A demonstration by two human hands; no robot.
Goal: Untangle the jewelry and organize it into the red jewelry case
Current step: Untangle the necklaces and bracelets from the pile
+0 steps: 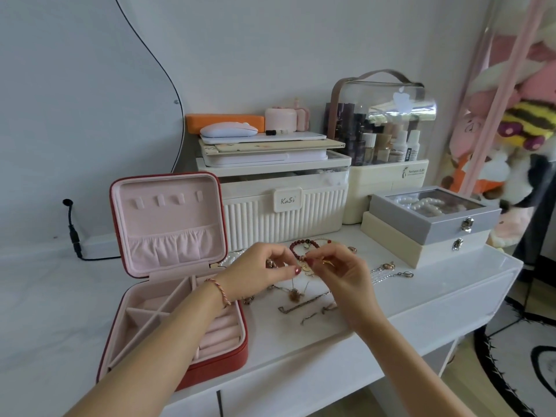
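Left hand (264, 272) and right hand (340, 275) meeting just above the bench (421, 302), each pinching part of one knot: fingertips closed on a small gold charm chain (307, 267) snagged with the red bead bracelet (301, 249). Neither hand released, neither empty. Step in hand, by the look of it: untangling, with nothing yet sorted. Next move probably calling for a slow easing apart, one hand anchoring the beads, the other drawing the fine chain free without yanking, then a carry leftward to the case.

Around the hands, more jewelry loose on the bench: a pearl strand (231, 258) peeking out behind the left wrist, a silvery chain with clasp (391, 273) to the right, a pendant necklace (293, 293) below the fingers, a long bar-shaped piece (301, 305) and two small hair-clip-like bits (319, 314) nearer the bench edge. Roughly seven or eight pieces; exact count impossible where strands overlap.

One red jewelry case (237, 350) at the left, lid up, pink-lined: four hooks in the lid, one gathered pocket, divided compartments and ring rolls in the base, all seemingly unfilled, though partly hidden by the left forearm.

Further back: one ribbed white storage box (285, 218), one clear-lidded cosmetics organizer (388, 130), two stacked trinket boxes (433, 230).
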